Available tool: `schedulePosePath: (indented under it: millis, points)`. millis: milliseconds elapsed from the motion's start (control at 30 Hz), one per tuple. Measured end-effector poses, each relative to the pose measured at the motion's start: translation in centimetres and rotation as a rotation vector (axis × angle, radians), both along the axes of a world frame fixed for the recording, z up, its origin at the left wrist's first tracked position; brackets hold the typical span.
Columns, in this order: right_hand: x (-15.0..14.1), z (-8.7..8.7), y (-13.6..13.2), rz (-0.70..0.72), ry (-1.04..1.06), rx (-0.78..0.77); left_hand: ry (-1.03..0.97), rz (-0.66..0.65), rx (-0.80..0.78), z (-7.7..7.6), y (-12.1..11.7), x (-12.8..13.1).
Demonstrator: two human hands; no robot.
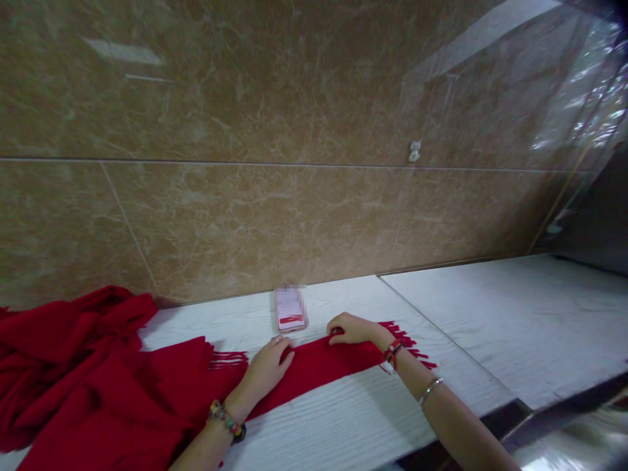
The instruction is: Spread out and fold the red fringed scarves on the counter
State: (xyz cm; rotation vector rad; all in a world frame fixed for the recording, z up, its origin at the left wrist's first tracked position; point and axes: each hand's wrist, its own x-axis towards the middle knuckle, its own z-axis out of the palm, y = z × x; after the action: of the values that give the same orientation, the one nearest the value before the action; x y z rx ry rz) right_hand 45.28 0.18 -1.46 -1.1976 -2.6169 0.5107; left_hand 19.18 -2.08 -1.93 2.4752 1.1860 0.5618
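A red scarf (321,368) lies as a flat, narrow strip on the white wood-grain table, its fringe pointing right. My left hand (266,369) has its fingers curled on the far edge of the strip, near its left part. Farther right, my right hand (354,328) pinches that same far edge, close to the fringed end. Bunched red fabric (93,386) with another fringe heaps up at the left and meets the strip near my left wrist. Whether the heap and the strip are one piece, I cannot tell.
A phone (290,307) with a lit screen lies behind the scarf, near the wall. Glossy brown marbled tiles (255,216) rise along the table's back edge. A seam crosses the white tabletop (530,314) at right. Shiny clear plastic (583,438) shows below the front edge.
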Motion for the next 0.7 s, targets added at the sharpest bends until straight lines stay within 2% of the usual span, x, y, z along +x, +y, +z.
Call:
schedulePosePath:
  millis: [200, 367, 533, 700]
  points:
    - [0.0, -0.1, 0.0, -0.032, 0.035, 0.006, -0.04, 0.006, 0.009, 0.0, 0.3, 0.3]
    - [-0.3, 0.1, -0.1, -0.034, 0.001, -0.01, 0.007, 0.022, -0.003, 0.0, 0.2, 0.3]
    - [-0.8, 0.4, -0.9, -0.087, -0.062, 0.076, 0.068, 0.053, 0.032, 0.2, -0.3, 0.2]
    - [-2.8, 0.5, -2.5, -0.222, 0.014, 0.178, 0.109, 0.005, 0.046, 0.1, 0.1, 0.2]
